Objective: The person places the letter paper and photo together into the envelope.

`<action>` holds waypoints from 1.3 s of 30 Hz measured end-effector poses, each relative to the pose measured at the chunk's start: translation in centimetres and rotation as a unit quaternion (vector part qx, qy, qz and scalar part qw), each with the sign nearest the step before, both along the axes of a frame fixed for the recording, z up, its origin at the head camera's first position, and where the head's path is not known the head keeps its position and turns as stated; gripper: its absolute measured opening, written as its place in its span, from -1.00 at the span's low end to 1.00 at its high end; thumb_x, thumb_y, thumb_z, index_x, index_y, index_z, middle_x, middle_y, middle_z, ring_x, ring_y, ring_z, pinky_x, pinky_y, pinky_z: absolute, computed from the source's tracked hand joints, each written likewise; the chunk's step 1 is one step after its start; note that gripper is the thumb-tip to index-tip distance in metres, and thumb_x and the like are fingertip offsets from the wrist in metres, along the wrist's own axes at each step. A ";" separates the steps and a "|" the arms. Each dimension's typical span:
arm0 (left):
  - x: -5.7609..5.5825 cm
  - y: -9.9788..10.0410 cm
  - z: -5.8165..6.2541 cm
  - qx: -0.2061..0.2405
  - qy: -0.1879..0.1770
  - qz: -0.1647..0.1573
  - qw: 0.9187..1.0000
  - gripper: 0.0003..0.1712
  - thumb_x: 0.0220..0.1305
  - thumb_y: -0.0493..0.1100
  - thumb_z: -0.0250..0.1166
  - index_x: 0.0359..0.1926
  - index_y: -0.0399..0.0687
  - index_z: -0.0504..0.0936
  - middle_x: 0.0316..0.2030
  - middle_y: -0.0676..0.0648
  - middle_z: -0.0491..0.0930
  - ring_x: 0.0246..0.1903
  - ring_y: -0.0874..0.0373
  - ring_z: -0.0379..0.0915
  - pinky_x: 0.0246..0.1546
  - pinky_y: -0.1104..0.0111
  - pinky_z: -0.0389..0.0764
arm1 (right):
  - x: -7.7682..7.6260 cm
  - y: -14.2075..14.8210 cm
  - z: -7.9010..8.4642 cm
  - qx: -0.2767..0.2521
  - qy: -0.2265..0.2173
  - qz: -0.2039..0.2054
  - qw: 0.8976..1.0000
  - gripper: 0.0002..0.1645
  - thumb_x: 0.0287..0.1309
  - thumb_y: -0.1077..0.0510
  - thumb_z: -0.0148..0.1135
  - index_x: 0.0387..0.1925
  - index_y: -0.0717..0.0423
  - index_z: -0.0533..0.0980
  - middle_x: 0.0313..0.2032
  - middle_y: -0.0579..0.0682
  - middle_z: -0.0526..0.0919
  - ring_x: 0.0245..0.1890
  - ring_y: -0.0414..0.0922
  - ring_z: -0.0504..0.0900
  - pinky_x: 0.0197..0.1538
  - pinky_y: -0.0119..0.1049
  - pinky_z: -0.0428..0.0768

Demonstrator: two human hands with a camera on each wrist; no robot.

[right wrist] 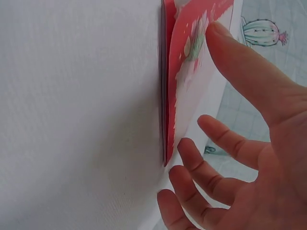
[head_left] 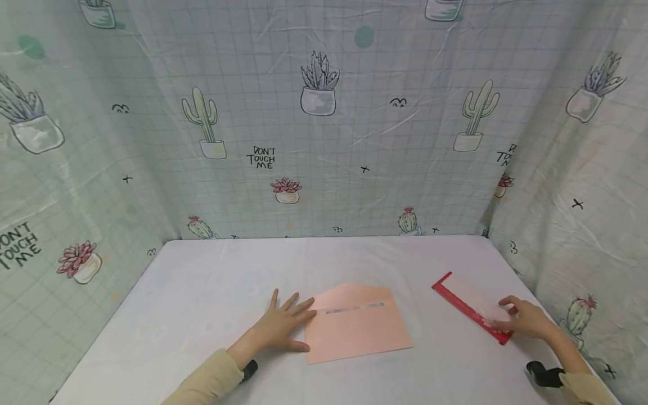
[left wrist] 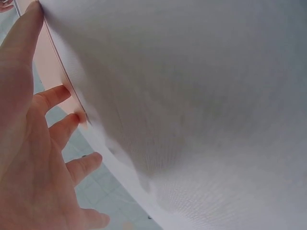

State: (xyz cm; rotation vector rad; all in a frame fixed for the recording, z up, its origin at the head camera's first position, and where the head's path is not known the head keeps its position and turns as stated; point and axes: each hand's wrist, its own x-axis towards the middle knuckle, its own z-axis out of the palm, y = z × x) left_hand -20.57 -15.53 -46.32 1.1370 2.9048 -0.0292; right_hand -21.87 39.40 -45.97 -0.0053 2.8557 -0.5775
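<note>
A peach paper envelope lies on the white table with its flap up at the far side and a patterned strip showing below the flap. My left hand rests with spread, straight fingers along the envelope's left edge; in the left wrist view its thumb and two fingertips meet that edge. Over to the right lies a folded greeting card with a red border and a pale middle. My right hand hovers at the card's right end, thumb over the printed face and loosely bent fingers beside its edge.
The white table runs back to a curtain printed with cacti and potted plants, which also hangs along both sides. Dark wrist bands show near the sleeves.
</note>
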 end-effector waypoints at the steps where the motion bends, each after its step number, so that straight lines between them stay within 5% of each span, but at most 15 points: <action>1: 0.0 0.0 0.0 0.000 -0.001 0.001 1.000 -0.14 -0.03 0.40 0.10 0.23 0.07 0.29 0.33 -0.03 0.13 0.29 -0.19 0.04 0.11 -0.36 -0.08 | 0.0 0.1 0.0 -0.002 -0.007 -0.001 1.000 -0.15 -0.19 -0.22 0.32 -0.10 0.39 0.31 -0.28 0.36 0.49 -0.32 0.08 0.48 -0.36 -0.14 0.51; 15: 0.0 0.0 -0.2 0.007 -0.008 0.002 1.000 -0.14 -0.03 0.39 0.11 0.24 0.04 0.29 0.33 -0.05 0.12 0.29 -0.21 0.02 0.11 -0.36 -0.12 | -0.3 0.7 -0.2 -0.018 -0.068 -0.022 0.997 -0.07 -0.26 -0.28 0.34 -0.16 0.43 0.26 -0.33 0.28 0.46 -0.34 0.02 0.45 -0.32 -0.14 0.48; 31: -0.1 -0.1 -0.4 0.005 -0.007 0.007 1.000 -0.13 -0.05 0.40 0.11 0.24 0.06 0.29 0.33 -0.03 0.11 0.29 -0.21 0.02 0.11 -0.36 -0.13 | 0.0 0.1 0.2 -0.016 -0.038 -0.003 0.999 -0.17 -0.21 -0.15 0.37 -0.19 0.45 0.25 -0.31 0.36 0.47 -0.32 0.07 0.46 -0.30 -0.09 0.49; 39: 0.0 0.0 -0.1 0.005 -0.009 0.006 1.000 -0.13 -0.05 0.39 0.12 0.24 0.05 0.29 0.33 -0.04 0.12 0.29 -0.22 0.03 0.11 -0.36 -0.11 | 0.5 0.3 0.3 -0.076 -0.047 -0.024 0.996 -0.23 -0.09 -0.06 0.30 -0.06 0.41 0.21 -0.26 0.40 0.45 -0.37 0.01 0.47 -0.36 -0.23 0.49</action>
